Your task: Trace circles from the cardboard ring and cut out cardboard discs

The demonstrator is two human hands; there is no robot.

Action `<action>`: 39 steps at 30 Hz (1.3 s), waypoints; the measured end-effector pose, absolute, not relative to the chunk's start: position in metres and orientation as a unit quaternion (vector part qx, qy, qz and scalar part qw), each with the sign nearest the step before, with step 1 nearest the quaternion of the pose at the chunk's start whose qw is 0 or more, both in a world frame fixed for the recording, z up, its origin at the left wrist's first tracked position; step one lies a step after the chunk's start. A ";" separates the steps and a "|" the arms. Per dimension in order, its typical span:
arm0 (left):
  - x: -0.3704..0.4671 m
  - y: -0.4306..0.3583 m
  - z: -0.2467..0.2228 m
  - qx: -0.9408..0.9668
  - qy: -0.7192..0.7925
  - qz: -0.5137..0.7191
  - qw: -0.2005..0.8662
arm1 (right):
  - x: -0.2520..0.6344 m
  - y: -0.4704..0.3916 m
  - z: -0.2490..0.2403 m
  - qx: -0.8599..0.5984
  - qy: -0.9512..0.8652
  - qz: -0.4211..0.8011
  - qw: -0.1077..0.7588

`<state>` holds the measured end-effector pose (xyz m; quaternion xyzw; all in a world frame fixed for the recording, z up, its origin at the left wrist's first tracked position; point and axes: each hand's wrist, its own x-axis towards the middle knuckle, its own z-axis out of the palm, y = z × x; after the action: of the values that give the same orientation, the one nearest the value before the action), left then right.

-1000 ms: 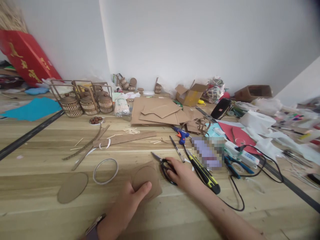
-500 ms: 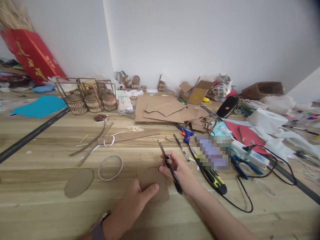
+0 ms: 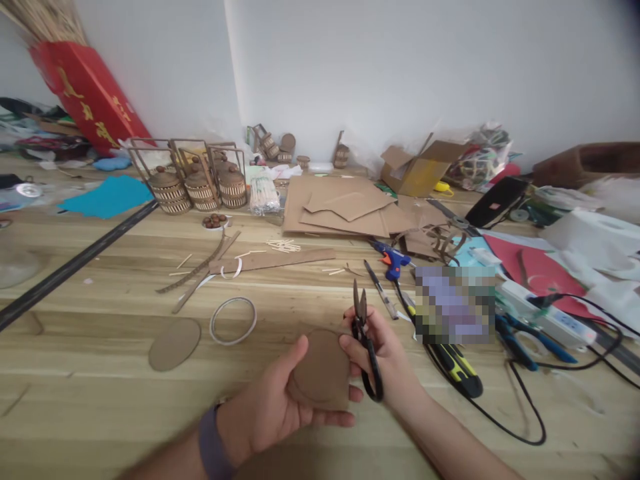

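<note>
My left hand [image 3: 280, 393] holds a small piece of brown cardboard [image 3: 323, 370] from below, its thumb at the left edge and fingertips showing past the right side. A round outline is marked on the cardboard. In my right hand [image 3: 383, 353] is a pair of black-handled scissors [image 3: 364, 333], blades pointing away and slightly apart. The right thumb touches the cardboard's upper right edge. To the left lie a cut cardboard oval [image 3: 175, 344] and a pale ring [image 3: 213, 325], which looks like a tape roll.
Behind are cardboard strips [image 3: 280, 261], cardboard sheets [image 3: 320, 217] and small lidded baskets [image 3: 203, 188]. On the right lie a blue glue gun [image 3: 394, 260], a pen [image 3: 380, 288], a yellow-black cutter [image 3: 457, 370], pliers [image 3: 515, 340] and a power strip [image 3: 547, 313] with a looping black cord.
The cardboard has been lifted and turned in my left hand, whose fingers now reach under it. The scissors are more upright and their blades have spread. The view has shifted left.
</note>
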<state>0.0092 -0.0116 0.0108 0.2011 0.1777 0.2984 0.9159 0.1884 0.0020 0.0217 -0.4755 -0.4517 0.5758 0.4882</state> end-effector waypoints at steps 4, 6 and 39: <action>0.011 -0.009 0.007 0.203 0.141 0.317 0.916 | 0.191 0.002 0.020 -0.463 -0.438 0.590 0.494; 0.012 -0.008 0.007 0.209 0.136 0.319 0.914 | 0.191 0.002 0.018 -0.458 -0.433 0.597 0.496; 0.007 -0.007 0.019 0.344 0.372 0.340 0.792 | 0.190 -0.003 0.009 -0.409 -0.514 0.614 0.437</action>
<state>0.0066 -0.0074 0.0191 0.3441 0.3720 0.3404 0.7920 0.1899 -0.0026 0.0093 -0.4095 -0.5139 0.6141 0.4371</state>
